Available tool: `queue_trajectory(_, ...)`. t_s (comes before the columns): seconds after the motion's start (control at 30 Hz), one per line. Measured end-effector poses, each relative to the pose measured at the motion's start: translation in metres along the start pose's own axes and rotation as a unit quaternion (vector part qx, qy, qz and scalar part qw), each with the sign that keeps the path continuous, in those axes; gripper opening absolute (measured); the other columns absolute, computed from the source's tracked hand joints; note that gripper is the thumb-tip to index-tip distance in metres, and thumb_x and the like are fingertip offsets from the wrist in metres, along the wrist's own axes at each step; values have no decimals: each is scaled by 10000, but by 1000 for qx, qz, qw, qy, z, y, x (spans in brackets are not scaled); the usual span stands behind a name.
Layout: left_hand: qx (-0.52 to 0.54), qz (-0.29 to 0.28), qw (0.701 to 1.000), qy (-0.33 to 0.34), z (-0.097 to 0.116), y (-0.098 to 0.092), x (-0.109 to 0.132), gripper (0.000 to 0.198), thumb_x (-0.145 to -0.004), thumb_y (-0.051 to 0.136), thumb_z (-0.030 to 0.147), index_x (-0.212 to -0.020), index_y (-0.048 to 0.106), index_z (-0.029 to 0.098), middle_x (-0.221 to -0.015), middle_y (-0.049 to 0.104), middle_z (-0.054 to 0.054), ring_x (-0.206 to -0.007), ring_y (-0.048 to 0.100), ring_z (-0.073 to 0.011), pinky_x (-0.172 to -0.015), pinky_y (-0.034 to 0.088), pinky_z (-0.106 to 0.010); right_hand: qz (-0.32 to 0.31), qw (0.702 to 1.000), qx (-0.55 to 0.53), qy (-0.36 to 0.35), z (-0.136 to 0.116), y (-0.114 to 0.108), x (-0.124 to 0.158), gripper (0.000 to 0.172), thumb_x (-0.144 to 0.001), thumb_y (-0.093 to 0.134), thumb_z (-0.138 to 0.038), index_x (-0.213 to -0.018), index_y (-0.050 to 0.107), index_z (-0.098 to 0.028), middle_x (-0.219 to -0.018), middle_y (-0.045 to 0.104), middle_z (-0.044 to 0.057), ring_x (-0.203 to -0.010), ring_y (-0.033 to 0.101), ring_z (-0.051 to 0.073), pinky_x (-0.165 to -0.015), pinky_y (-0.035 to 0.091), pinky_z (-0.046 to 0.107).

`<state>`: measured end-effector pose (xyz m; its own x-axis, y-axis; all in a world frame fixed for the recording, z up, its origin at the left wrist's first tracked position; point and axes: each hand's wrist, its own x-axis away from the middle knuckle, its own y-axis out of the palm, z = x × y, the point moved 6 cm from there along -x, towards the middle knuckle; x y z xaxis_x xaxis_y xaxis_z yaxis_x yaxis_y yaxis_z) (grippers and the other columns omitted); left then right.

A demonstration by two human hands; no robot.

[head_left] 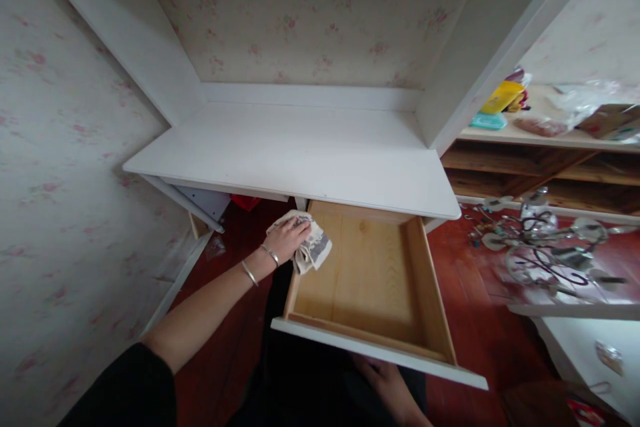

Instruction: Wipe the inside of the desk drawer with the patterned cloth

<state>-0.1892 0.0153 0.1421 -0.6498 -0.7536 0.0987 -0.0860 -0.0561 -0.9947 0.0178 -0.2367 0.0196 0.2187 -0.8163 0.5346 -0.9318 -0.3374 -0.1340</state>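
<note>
My left hand [289,240], with two silver bangles at the wrist, grips a cream and grey cloth [316,247]. The cloth lies over the left side wall of a pulled-out wooden drawer [365,267], and part of it hangs inside. Bare pale wood shows across the drawer's bottom, and its front panel [380,351] is white. Below that panel, near my dark clothing, is my right hand [383,377]. Its fingers are mostly hidden, so I cannot see whether it touches the drawer.
Above the drawer is a white desk [300,147] with a hutch. At right, a shelf unit [545,137] carries a yellow item [503,97] and plastic bags. A chandelier [550,247] rests low at the right, above a white cabinet [590,347]. Floral wallpaper [60,180] covers the left wall.
</note>
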Motion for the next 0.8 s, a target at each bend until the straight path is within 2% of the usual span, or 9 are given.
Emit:
queue_trajectory(0.07,7,12,999,-37,-8,-5,-26,461,-910,383,124,-1340,484,254,-1410,493,-64,-1295,421,-228,-1008,411,-376,4,1000,9,-12,-1,0,1,663,-839,412,-732,-960,749,-174,-981,717,78,-1028,595,313,-982,403,422)
queue_trajectory(0.17,20,10,997,-71,-12,-9,-57,412,-910,379,147,-1291,514,224,-1266,581,-108,-1177,517,-237,-949,442,-380,11,999,21,-21,-4,0,2,664,-834,408,-741,-912,751,-177,-948,717,72,-984,601,299,-952,419,399)
queue_trajectory(0.23,22,4,997,-75,-11,-10,-68,389,-906,382,162,-1263,532,204,-1177,615,-121,-1094,565,-249,-914,456,-394,19,999,23,-20,-6,-1,2,668,-821,408,-756,-860,750,-183,-916,717,66,-962,600,297,-940,425,395)
queue_trajectory(0.33,27,-5,997,-68,-8,-9,-69,369,-899,385,174,-1219,567,199,-1188,611,-118,-1057,589,-258,-889,469,-396,29,999,20,-15,-7,-3,3,673,-808,406,-766,-787,742,-184,-861,712,67,-931,596,297,-914,436,392)
queue_trajectory(0.5,49,-33,995,-74,0,-6,-34,398,-869,439,172,-1227,593,253,-1314,571,-75,-1038,617,-234,-853,504,-357,20,1000,-6,-9,-5,-2,1,643,-805,439,-748,-803,739,-180,-890,711,68,-960,595,302,-925,430,401)
queue_trajectory(0.7,93,-75,987,-107,24,-7,48,499,-836,481,172,-1310,523,322,-1396,525,-21,-1107,609,-210,-862,532,-342,-9,1000,-25,-2,-3,-1,0,607,-833,449,-711,-860,742,-181,-922,715,58,-1012,595,314,-958,420,415)
queue_trajectory(0.8,87,-71,985,-131,32,-20,88,550,-812,450,115,-1318,514,323,-1378,544,5,-1123,605,-193,-853,544,-334,-3,1000,-17,-7,-3,-4,-3,593,-841,458,-695,-954,742,-187,-1016,711,62,-1076,576,316,-1009,385,430)
